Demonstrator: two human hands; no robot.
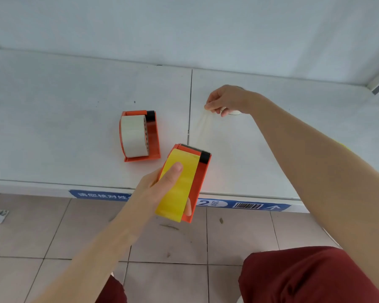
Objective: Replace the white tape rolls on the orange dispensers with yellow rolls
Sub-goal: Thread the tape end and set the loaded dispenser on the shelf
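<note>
My left hand [160, 189] grips an orange dispenser [198, 184] loaded with a yellow roll [179, 189], held above the shelf's front edge with my thumb on the roll. My right hand [225, 100] pinches the end of a thin strip of tape [200, 123] that stretches from the dispenser's toothed blade up to my fingers. A white roll [234, 112] lies on the shelf, mostly hidden under that hand. A second orange dispenser [140, 136] with a white roll [134, 135] rests on the white shelf [64, 117] to the left.
The shelf has a seam [190, 101] down its middle and a white back wall. A blue label strip [245, 205] runs along the front edge. Below are pink floor tiles [53, 232] and my knees in dark red cloth [304, 276].
</note>
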